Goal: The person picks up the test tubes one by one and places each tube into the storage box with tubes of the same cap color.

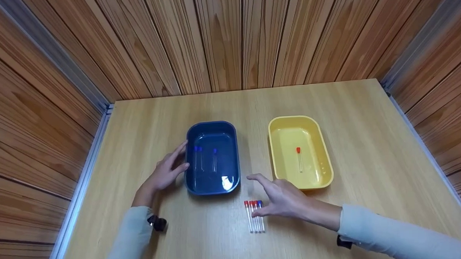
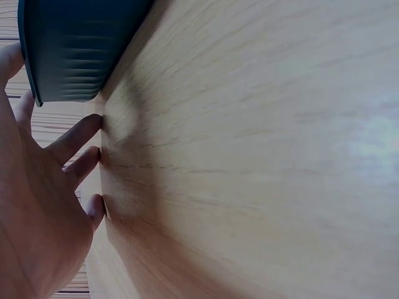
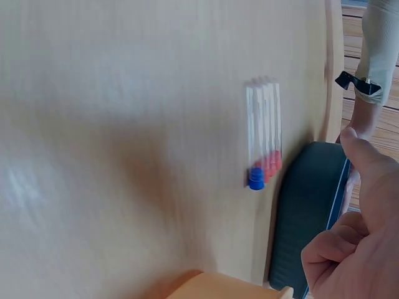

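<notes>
My left hand [image 1: 166, 174] rests against the left side of a dark blue tray [image 1: 213, 189], thumb and forefinger at its rim. In the left wrist view its other fingers [image 2: 76, 140] reach down to the tabletop. My right hand [image 1: 284, 198], holding nothing, hovers over a row of capped clear tubes [image 1: 251, 220], thumb and forefinger spread apart. Three of these have red caps and one a blue cap [image 3: 256, 179]. Inside the blue tray lie three blue-capped tubes [image 1: 215, 160]. A yellow tray [image 1: 320, 141] contains one red-capped tube [image 1: 300, 159].
Both trays stand side by side on a light wooden table [image 1: 249, 106], with a gap between them. Wood-plank walls [image 1: 227, 41] and metal edge rails [image 1: 82, 165] enclose the table. Dark wrist cameras [image 1: 157, 223] sit at both cuffs.
</notes>
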A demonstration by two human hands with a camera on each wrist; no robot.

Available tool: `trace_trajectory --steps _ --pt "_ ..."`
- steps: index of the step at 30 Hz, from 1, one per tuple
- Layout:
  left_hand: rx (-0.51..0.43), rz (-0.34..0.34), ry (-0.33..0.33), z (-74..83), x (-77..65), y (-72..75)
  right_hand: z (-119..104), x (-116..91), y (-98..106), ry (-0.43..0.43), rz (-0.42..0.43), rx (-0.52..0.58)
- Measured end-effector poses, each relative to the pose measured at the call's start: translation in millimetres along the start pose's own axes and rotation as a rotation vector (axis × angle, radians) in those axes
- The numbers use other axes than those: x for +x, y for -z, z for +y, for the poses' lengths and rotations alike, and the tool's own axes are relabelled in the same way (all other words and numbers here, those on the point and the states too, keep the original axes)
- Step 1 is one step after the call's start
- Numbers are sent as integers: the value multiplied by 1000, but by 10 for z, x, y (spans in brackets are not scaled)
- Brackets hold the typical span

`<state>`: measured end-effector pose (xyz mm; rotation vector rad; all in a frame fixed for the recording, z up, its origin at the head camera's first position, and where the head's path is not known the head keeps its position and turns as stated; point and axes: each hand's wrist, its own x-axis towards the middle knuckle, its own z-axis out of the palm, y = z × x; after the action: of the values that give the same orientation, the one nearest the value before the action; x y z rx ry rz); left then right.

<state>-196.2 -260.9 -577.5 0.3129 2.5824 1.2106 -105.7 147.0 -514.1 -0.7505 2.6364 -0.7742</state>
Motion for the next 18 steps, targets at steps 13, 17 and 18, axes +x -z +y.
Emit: trace_trajectory --steps 13,17,18 --pt "1 -10 25 2 -5 15 113 -170 -205 18 -97 -114" --pt "-3 -15 22 9 -7 12 179 -212 -250 28 -127 -153" --pt "-3 -16 17 10 -5 15 196 -220 -265 35 -125 -162"
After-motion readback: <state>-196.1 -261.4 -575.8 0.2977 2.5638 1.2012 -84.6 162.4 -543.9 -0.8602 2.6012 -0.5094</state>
